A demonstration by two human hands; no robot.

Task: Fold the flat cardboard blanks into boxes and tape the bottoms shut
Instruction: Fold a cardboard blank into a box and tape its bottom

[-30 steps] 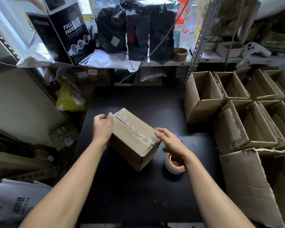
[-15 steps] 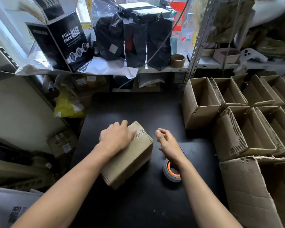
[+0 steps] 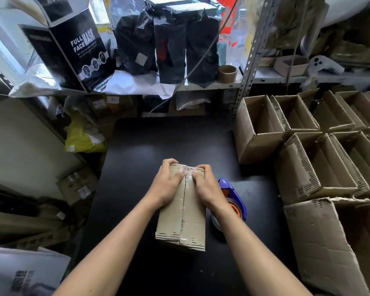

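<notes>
The cardboard box [image 3: 183, 212] lies on the black counter [image 3: 137, 150] with its taped bottom facing up, a strip of clear tape [image 3: 185, 197] running along the centre seam from the near edge to the far edge. Both hands are clamped on its far end: the left hand [image 3: 169, 184] grips the left far corner, fingers curled over the far edge and thumb pressed on the top face beside the seam, and the right hand [image 3: 203, 184] grips the right far corner in the same way, its thumb pressed on the other side of the seam. The two thumbs sit just beside each other with the crinkled end of the tape between them. Just to the right of the right hand, touching or nearly touching the box's side, a tape dispenser [image 3: 231, 199] with a blue frame and an orange core rests on the counter, partly hidden behind the right wrist. Further right of that hand, open folded boxes [image 3: 308, 159] stand in rows with their open tops up, close together. Beyond both hands, a shelf [image 3: 201, 86] carries black bags [image 3: 171, 43], a black carton [image 3: 73, 50] printed "FULL FACE MASK" and an empty brown tape core [image 3: 227, 73].
</notes>
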